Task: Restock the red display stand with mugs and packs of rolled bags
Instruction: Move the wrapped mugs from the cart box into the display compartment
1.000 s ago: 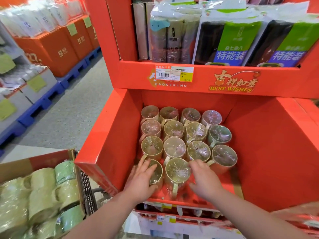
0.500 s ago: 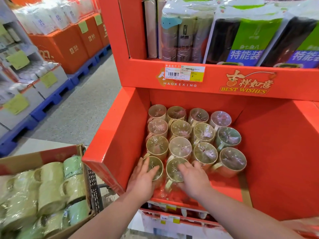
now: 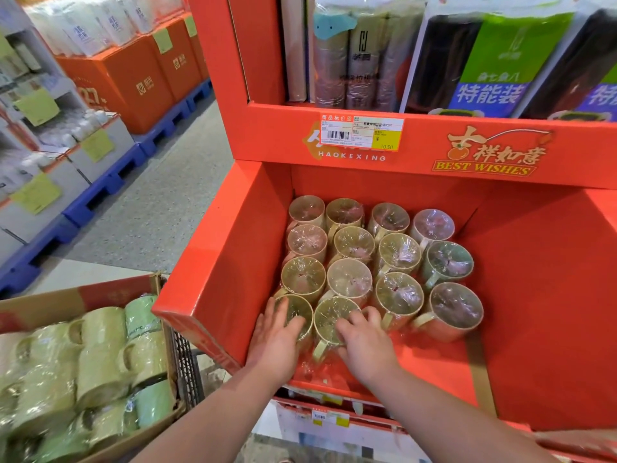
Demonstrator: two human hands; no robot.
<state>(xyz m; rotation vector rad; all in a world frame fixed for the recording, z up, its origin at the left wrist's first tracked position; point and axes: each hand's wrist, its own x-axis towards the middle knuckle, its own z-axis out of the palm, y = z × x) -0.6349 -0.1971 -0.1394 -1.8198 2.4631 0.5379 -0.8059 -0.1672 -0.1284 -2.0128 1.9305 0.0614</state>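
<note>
- Left hand point(image 3: 277, 342): laid flat with straight fingers on the film-covered top of the front-left pale wrapped mug point(image 3: 298, 312); nothing is grasped.
- Right hand point(image 3: 367, 347): fingers are curled against the rim of the neighbouring yellow-green wrapped mug point(image 3: 330, 320); a firm grasp cannot be told.
- Both mugs are stood upright in the lower tray of the red cardboard display stand point(image 3: 213, 282).
- Left of the left hand: a brown cardboard box point(image 3: 40, 305) is filled with green wrapped mugs point(image 3: 100, 332).
- Beyond the fingertips: rows of upright wrapped mugs point(image 3: 350, 279) are packed touching.
- Farther up: packs of rolled bags point(image 3: 484, 61) are stood on the upper shelf.
</note>
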